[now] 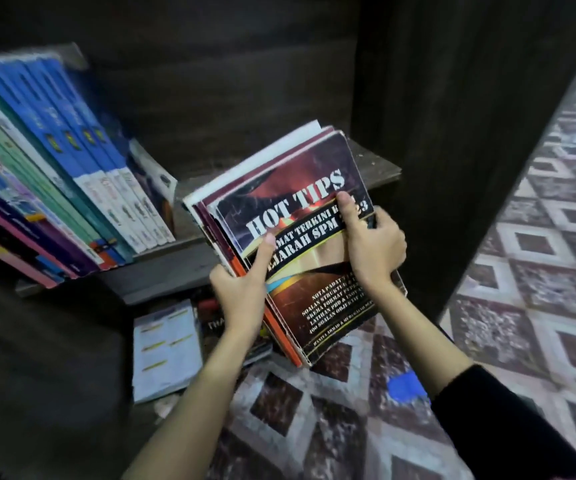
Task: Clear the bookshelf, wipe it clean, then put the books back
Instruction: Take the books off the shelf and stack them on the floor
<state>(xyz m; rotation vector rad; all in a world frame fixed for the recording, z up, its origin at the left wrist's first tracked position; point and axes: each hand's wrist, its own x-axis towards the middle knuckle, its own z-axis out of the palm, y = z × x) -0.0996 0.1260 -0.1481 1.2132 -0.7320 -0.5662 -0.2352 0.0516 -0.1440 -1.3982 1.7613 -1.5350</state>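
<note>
Bookshelf (435, 133): dark wood, with an upright side panel at the right and one shelf board (382, 168) in view.
On the shelf board: a row of books (72, 161) fills the left part, spines outward and leaning; blue spines stand nearest the gap, green, pink and purple ones further left.
Stack of books (290, 206): several thin books held together and tilted, the top cover reading "HOT TIPS". Its upper end lies over the bare right part of the board, and its lower end juts out above the floor.
Left hand (241, 289): grips the stack's left edge, thumb pressed on the cover.
Right hand (373, 244): clamps the right edge, thumb on the cover.
Below the board: a white booklet (165, 351) lies flat beside darker books, partly hidden by the left wrist.
Floor (539, 271): patterned in diamonds, with a blue patch (406, 386).
</note>
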